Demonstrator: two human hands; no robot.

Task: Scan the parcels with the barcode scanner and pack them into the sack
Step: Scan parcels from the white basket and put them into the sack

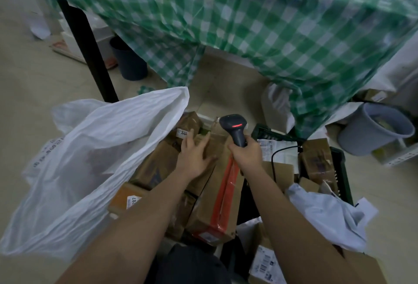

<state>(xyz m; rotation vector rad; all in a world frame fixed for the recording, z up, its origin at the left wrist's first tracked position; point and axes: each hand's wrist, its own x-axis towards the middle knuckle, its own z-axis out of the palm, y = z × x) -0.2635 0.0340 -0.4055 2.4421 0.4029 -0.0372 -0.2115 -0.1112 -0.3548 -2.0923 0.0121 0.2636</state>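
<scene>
the right hand gripped the black barcode scanner by its handle, red light glowing at its head, its cable looping off to the right. the left hand lay flat with straight fingers on a brown cardboard parcel in the heap of parcels on the floor. just beneath the scanner hand sat a long box with orange tape. the white sack gaped open on the left, touching the heap. a green checked tablecloth hung behind, a grey bucket off right
</scene>
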